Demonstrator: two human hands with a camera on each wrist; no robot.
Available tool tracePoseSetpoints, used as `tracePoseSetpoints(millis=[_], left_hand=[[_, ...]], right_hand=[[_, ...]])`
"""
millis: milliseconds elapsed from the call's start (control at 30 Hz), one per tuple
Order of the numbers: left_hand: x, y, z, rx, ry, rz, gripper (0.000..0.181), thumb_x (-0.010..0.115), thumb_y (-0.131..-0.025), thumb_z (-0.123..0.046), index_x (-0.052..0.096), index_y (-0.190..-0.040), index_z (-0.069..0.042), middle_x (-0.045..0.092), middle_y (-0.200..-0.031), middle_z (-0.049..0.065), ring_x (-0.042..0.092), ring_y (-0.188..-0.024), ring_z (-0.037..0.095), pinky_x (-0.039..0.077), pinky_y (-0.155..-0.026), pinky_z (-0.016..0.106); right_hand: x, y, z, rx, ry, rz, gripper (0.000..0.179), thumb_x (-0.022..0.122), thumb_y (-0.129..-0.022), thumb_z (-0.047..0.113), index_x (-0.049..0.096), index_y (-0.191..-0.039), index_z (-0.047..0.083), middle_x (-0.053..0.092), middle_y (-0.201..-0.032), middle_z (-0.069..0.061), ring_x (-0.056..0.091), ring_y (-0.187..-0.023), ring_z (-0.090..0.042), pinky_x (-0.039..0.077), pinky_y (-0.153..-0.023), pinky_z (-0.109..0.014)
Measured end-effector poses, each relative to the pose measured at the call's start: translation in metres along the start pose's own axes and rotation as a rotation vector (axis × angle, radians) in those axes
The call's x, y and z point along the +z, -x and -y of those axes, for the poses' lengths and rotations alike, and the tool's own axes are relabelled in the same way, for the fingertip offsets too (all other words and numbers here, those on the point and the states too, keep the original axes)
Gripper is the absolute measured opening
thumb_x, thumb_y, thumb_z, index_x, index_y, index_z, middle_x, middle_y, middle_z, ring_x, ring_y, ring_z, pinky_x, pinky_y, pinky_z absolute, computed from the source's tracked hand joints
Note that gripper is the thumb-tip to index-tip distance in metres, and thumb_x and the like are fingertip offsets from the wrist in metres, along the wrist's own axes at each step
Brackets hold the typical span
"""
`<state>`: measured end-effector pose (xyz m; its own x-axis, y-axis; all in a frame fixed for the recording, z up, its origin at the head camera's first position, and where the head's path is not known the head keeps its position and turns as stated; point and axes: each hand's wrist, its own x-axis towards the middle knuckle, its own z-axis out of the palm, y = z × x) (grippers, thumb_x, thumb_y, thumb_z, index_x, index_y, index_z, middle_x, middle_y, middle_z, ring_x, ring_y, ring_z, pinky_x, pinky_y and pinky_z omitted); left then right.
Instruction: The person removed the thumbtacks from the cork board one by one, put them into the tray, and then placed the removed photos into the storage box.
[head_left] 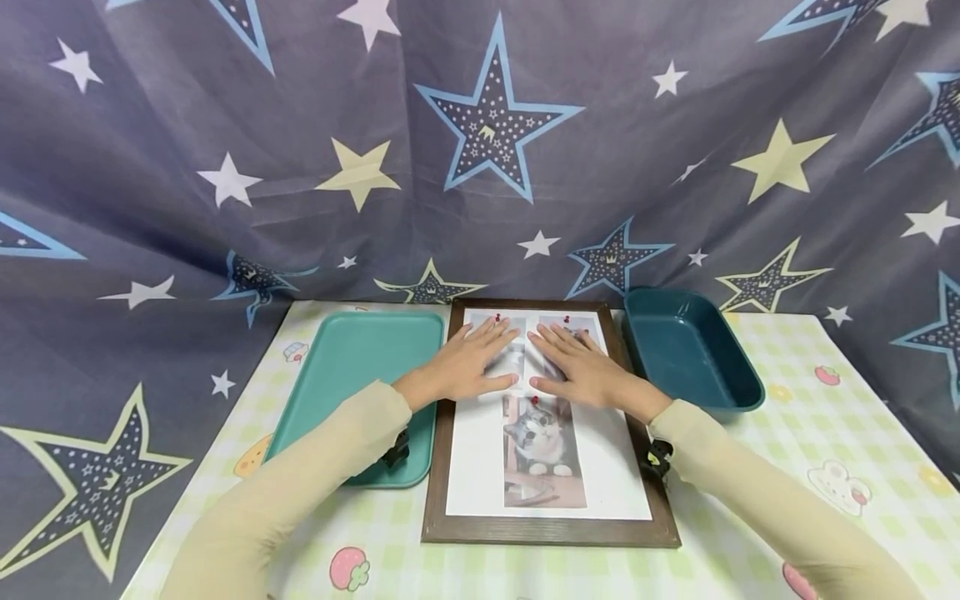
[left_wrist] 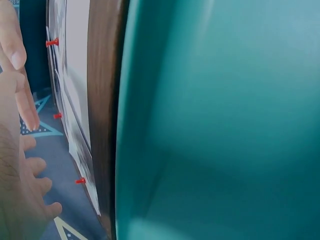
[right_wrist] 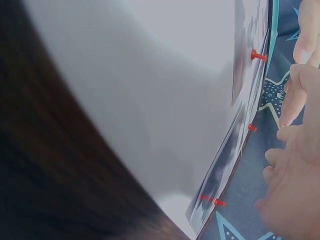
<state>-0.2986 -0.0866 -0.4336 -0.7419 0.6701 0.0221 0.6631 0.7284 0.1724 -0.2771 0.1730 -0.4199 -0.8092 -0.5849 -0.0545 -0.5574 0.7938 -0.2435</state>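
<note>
A brown-framed white board (head_left: 472, 475) lies on the table with cat photos pinned to it. The lower photo (head_left: 542, 467) shows a cat with its paws forward, a red push pin (head_left: 535, 400) at its top edge. Two upper photos, partly hidden by the hands, have red push pins at their tops too. My left hand (head_left: 471, 365) is held over the upper left photo, fingers straight and spread. Mirroring it, my right hand (head_left: 583, 368) is over the upper right photo, also spread. Both wrist views show a gap between the hands and the pinned photos. Neither hand holds anything.
Left of the board lies a flat green tray (head_left: 360, 358), under my left forearm. A deep dark teal bin (head_left: 690, 350) stands to the right, close to the frame. A checkered cloth (head_left: 787, 467) covers the table, and a star-patterned curtain (head_left: 300, 108) hangs behind.
</note>
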Motion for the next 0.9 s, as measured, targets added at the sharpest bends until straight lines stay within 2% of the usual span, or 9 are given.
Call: tracePoseSetpoints(millis=[333, 533, 633, 767, 900], left_hand=[[-0.025, -0.001, 0.007, -0.015, -0.019, -0.010, 0.080, 0.043, -0.102, -0.064, 0.021, -0.164, -0.019, 0.017, -0.171, 0.013, 0.015, -0.158, 0.035, 0.017, -0.126, 0.062], [-0.044, 0.000, 0.011, -0.029, -0.010, -0.024, 0.077, 0.048, -0.102, -0.058, 0.027, -0.162, -0.014, 0.022, -0.169, 0.014, 0.020, -0.157, 0.034, 0.016, -0.127, 0.058], [-0.052, -0.003, 0.013, -0.030, -0.018, -0.051, 0.075, 0.051, -0.102, -0.054, 0.031, -0.161, -0.012, 0.030, -0.166, 0.017, 0.027, -0.155, 0.035, 0.019, -0.127, 0.057], [-0.056, -0.009, 0.017, -0.033, -0.041, -0.081, 0.070, 0.053, -0.103, -0.048, 0.034, -0.159, -0.010, 0.040, -0.160, 0.018, 0.034, -0.151, 0.036, 0.024, -0.126, 0.054], [-0.054, -0.016, 0.020, -0.048, -0.056, -0.090, 0.066, 0.052, -0.104, -0.044, 0.036, -0.158, -0.010, 0.045, -0.157, 0.017, 0.039, -0.149, 0.035, 0.027, -0.126, 0.050]], right_hand=[[-0.023, -0.009, -0.003, -0.028, 0.011, 0.008, 0.080, 0.046, -0.102, 0.061, 0.016, -0.165, 0.021, 0.012, -0.172, -0.010, 0.010, -0.159, -0.033, 0.007, -0.127, -0.063], [-0.034, -0.014, -0.004, -0.035, 0.024, 0.030, 0.082, 0.047, -0.102, 0.061, 0.015, -0.165, 0.021, 0.012, -0.172, -0.010, 0.009, -0.159, -0.033, 0.007, -0.127, -0.062], [-0.038, -0.018, -0.003, -0.038, 0.054, 0.040, 0.083, 0.047, -0.102, 0.062, 0.014, -0.165, 0.020, 0.011, -0.172, -0.010, 0.008, -0.160, -0.032, 0.006, -0.127, -0.062], [-0.041, -0.023, -0.002, -0.044, 0.076, 0.055, 0.083, 0.048, -0.102, 0.060, 0.014, -0.165, 0.020, 0.012, -0.172, -0.009, 0.008, -0.160, -0.032, 0.005, -0.128, -0.060], [-0.039, -0.029, 0.001, -0.045, 0.107, 0.073, 0.082, 0.047, -0.102, 0.062, 0.014, -0.165, 0.021, 0.011, -0.172, -0.007, 0.008, -0.160, -0.030, 0.006, -0.128, -0.059]])
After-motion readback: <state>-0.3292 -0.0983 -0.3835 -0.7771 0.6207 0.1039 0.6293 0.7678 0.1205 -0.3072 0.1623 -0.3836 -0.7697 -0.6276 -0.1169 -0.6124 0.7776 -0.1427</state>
